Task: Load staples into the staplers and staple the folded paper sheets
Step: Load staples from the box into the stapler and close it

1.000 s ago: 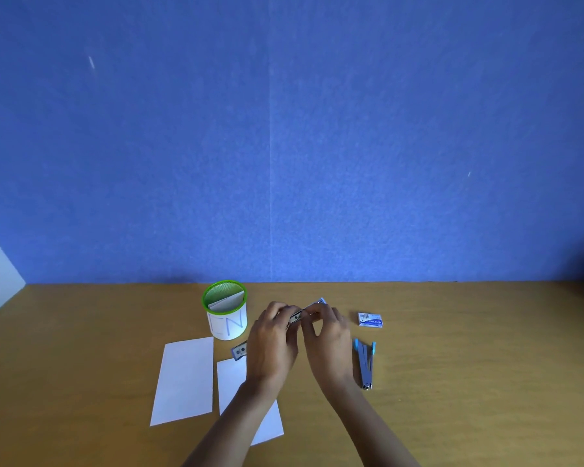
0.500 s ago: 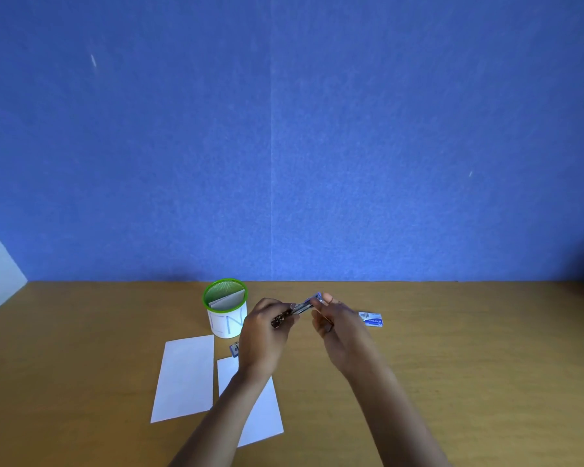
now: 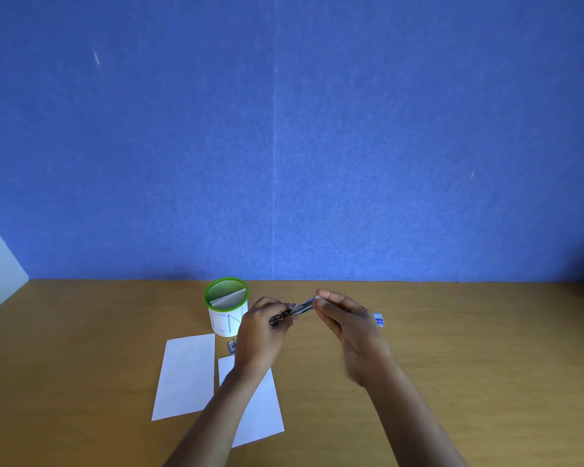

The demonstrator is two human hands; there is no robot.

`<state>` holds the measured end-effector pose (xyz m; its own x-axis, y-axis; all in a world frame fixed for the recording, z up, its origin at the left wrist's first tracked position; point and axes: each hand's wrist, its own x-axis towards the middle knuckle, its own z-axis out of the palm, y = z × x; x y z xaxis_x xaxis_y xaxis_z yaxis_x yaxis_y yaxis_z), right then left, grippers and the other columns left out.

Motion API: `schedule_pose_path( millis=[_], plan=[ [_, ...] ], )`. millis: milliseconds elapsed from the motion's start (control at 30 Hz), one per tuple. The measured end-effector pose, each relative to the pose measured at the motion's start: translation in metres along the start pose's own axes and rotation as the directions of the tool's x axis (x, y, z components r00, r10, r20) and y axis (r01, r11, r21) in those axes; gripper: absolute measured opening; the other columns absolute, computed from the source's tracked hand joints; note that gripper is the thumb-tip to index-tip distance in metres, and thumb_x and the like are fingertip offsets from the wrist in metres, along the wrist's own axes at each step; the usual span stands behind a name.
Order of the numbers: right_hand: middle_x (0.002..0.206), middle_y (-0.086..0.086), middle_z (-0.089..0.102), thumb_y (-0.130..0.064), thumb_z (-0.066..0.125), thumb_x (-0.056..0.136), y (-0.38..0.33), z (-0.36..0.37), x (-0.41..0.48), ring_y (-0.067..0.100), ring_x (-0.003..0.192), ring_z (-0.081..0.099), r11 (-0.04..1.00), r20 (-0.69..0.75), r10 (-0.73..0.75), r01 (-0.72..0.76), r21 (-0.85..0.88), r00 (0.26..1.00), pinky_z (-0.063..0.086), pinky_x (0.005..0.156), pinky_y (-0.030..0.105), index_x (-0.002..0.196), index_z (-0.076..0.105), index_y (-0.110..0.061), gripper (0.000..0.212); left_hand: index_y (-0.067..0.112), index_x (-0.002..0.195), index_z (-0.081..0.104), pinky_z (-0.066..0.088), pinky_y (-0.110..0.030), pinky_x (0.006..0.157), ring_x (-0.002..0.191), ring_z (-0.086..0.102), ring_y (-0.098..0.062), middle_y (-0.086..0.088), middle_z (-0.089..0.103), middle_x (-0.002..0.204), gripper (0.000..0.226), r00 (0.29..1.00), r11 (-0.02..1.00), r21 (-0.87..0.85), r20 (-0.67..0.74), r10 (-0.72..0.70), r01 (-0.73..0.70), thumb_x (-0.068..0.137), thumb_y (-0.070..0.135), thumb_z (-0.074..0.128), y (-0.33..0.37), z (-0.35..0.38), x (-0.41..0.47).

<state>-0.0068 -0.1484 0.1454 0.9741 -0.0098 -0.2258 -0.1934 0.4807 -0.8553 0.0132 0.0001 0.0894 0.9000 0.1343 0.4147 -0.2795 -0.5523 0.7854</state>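
Observation:
Above the wooden desk I hold a small metal stapler between both hands. My left hand grips its near, dark end. My right hand pinches its far, blue-tipped end with the fingertips. Two folded white paper sheets lie on the desk: one to the left, the other partly under my left forearm. A small blue staple box peeks out behind my right hand. A second stapler seen earlier to the right is hidden by my right arm.
A green-rimmed mesh pen cup with white paper inside stands just left of my hands. A small metal piece lies in front of the cup. The blue wall closes off the desk's far edge.
Both hands have lifted the stapler off the desk and pulled slightly apart, so its length shows between them. My right arm now covers the second stapler.

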Motion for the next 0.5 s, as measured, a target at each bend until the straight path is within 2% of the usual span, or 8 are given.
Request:
schedule_pose_path(
  millis=[167,233,267,333,400,500],
  plan=[
    [0.089,0.01,0.071,0.008,0.059,0.085,0.0,-0.002,0.007,0.014,0.084,0.068,0.996,0.029,0.083,-0.084,0.014,0.996,0.051,0.091,0.024,0.092,0.067,0.004,0.012,0.012,0.082,0.074,0.038,-0.003,0.061,0.069,0.058,-0.002,0.012,0.058,0.079,0.011,1.0,1.0,-0.009,-0.001,-0.003,0.003,0.072,0.008,0.078,-0.001,0.0,0.001],
    [0.091,0.01,0.071,0.006,0.058,0.087,0.001,-0.003,0.008,0.014,0.084,0.068,0.997,0.04,0.071,-0.072,0.018,0.997,0.053,0.088,0.022,0.09,0.067,0.005,0.01,0.011,0.081,0.074,0.038,-0.002,0.061,0.069,0.059,-0.001,0.012,0.058,0.079,0.011,1.0,1.0,-0.014,-0.003,-0.001,0.001,0.071,0.008,0.078,-0.001,0.0,0.001],
    [0.092,0.01,0.071,0.005,0.058,0.087,0.002,-0.004,0.008,0.014,0.084,0.067,0.999,0.045,0.052,-0.052,-0.018,0.998,0.054,0.086,0.021,0.09,0.068,0.003,0.01,0.011,0.081,0.074,0.038,-0.002,0.061,0.07,0.059,0.0,0.011,0.059,0.079,0.011,1.0,1.0,-0.015,-0.002,0.002,-0.002,0.071,0.007,0.078,-0.002,0.0,0.001],
    [0.092,0.006,0.072,0.0,0.063,0.086,0.003,-0.005,0.008,0.011,0.086,0.066,0.965,0.039,-0.041,0.049,-0.258,0.998,0.052,0.086,0.019,0.09,0.072,-0.005,0.011,0.011,0.081,0.074,0.039,-0.002,0.062,0.071,0.059,0.0,0.01,0.06,0.079,0.011,1.0,1.0,-0.023,0.006,0.005,-0.005,0.071,0.007,0.078,-0.001,-0.002,0.001],
    [0.09,-0.004,0.074,-0.005,0.069,0.082,0.003,-0.006,0.009,0.006,0.085,0.066,0.804,0.049,-0.188,0.182,-0.566,0.981,0.049,0.081,0.015,0.086,0.075,-0.014,0.012,0.01,0.081,0.074,0.039,-0.003,0.062,0.071,0.059,0.0,0.01,0.06,0.079,0.012,1.0,0.999,-0.031,0.019,0.012,-0.011,0.071,0.006,0.078,-0.001,-0.003,0.002],
    [0.086,-0.008,0.072,-0.001,0.071,0.078,0.004,-0.006,0.013,0.001,0.075,0.067,0.52,0.152,-0.383,0.349,-0.779,0.911,0.05,0.072,0.009,0.083,0.073,-0.015,0.015,0.011,0.081,0.075,0.041,-0.007,0.062,0.075,0.063,-0.008,0.004,0.063,0.081,0.013,0.999,0.999,-0.047,0.037,0.012,-0.01,0.071,0.005,0.078,0.0,-0.006,0.003]
  ],
)
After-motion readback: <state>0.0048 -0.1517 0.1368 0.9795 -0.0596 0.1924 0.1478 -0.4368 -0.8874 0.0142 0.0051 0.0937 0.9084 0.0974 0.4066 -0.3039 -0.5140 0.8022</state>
